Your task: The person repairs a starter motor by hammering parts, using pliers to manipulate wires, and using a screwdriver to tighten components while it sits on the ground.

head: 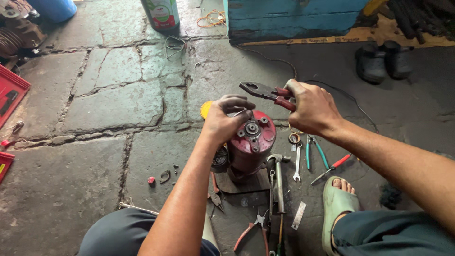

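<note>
Far left: red plastic tray point(10, 95) at the frame edge on the cracked stone floor point(109, 109), blue plastic drum point(54, 8) top left. Small red cap point(151, 180) and a dark metal ring clip point(165, 176) lie loose on the floor near the left forearm.

Left hand point(222, 121): grip curled over the top left edge of the dark red cylindrical motor housing point(251, 144), fingers pressed on its end plate. Housing stands upright on a flat dark plate point(241, 182), centre frame, between the knees. Yellow round lid point(205, 109) just behind the hand.

Below the housing: red-handled pliers point(251, 232), steel claw hammer point(278, 178), small open-ended steel spanner point(297, 163), all on the floor.

Right hand point(310, 109): grip clamped round the red handles of dark steel pliers point(265, 92), held above and just right of the housing, nose pointing left, jaws apart.

Right of that: teal-handled pliers point(313, 151), red-handled screwdriver point(332, 168), foot in a pale green slipper point(337, 204). Top: green and white bottle point(161, 14), blue wooden box point(294, 19), pair of black shoes point(384, 61) far right.
</note>
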